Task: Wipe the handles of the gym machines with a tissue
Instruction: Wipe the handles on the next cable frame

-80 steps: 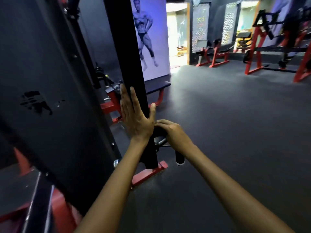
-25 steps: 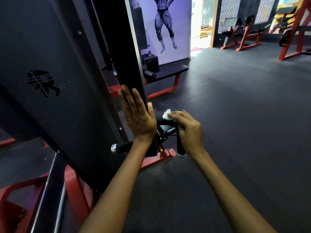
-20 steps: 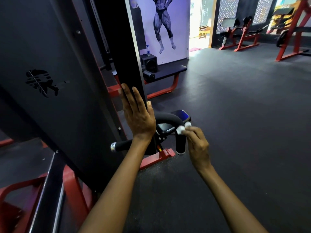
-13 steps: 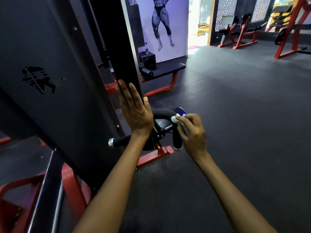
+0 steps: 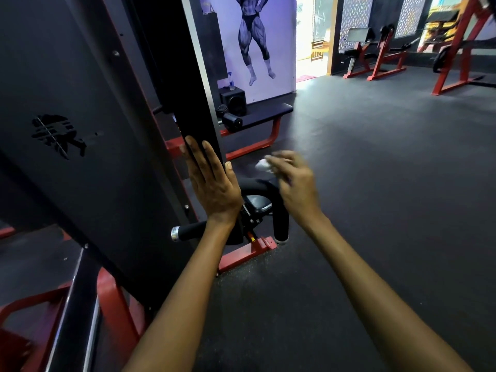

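The left hand (image 5: 212,183) lies flat against the black upright post (image 5: 198,108) of the gym machine, fingers straight and together, thumb out to the side, palm pressed to the post's face. It grasps nothing.

The right hand (image 5: 292,183) is blurred. Its fingers are curled and a small wad of white tissue (image 5: 262,165) shows at the fingertips, pinched there. The tissue sits at the far end of the hand, above the bend of the black padded handle (image 5: 279,210). Whether the tissue touches the handle cannot be told; the hand appears lifted slightly off it.

The handle curves from just right of the left hand, passes under the right hand and drops down below the right wrist to a light end cap. A second black grip (image 5: 188,233) with a silver end cap projects to the left, beneath the left wrist. Between the two hands, lower down, a dark bracket (image 5: 255,208) with bolts joins the handle to the post.

Below the hands, a red base foot (image 5: 249,251) of the machine rests on the dark rubber floor (image 5: 375,210). To the left of the left hand stands a large black panel (image 5: 80,116) with a cut-out logo. Beyond the left hand's fingertips, a black flat bench (image 5: 268,114) on a red frame stands before a wall poster (image 5: 255,36). Far beyond the right hand, red-framed machines (image 5: 375,57) stand along the far wall.
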`<state>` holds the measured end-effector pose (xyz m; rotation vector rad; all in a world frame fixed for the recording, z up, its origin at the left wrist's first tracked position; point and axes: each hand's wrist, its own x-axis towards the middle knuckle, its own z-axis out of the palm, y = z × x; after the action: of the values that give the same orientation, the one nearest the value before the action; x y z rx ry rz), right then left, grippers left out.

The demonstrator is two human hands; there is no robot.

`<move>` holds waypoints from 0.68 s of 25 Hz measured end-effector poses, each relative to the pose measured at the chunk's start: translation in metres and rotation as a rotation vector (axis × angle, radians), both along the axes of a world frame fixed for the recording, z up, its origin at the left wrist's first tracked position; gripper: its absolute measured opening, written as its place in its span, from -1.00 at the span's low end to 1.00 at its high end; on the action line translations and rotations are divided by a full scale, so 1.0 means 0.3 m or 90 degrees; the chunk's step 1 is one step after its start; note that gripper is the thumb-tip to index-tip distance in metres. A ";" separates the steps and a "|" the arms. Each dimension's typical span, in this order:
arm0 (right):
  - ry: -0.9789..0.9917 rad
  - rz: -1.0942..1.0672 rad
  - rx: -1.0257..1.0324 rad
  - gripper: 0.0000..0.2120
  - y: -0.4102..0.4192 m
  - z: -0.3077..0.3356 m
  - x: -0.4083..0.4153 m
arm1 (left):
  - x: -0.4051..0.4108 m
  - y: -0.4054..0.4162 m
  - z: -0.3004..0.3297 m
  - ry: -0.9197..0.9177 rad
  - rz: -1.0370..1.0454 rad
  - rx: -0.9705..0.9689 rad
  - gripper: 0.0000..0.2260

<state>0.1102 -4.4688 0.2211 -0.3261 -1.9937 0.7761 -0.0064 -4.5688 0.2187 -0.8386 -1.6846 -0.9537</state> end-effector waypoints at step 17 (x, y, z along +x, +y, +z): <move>0.024 -0.085 -0.034 -0.73 0.038 -0.084 0.085 | -0.012 -0.001 -0.003 0.000 -0.021 -0.006 -0.26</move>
<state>0.1356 -4.4574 0.1958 -0.4681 -1.8980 0.7462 -0.0102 -4.5692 0.2177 -0.8745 -1.6812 -0.9698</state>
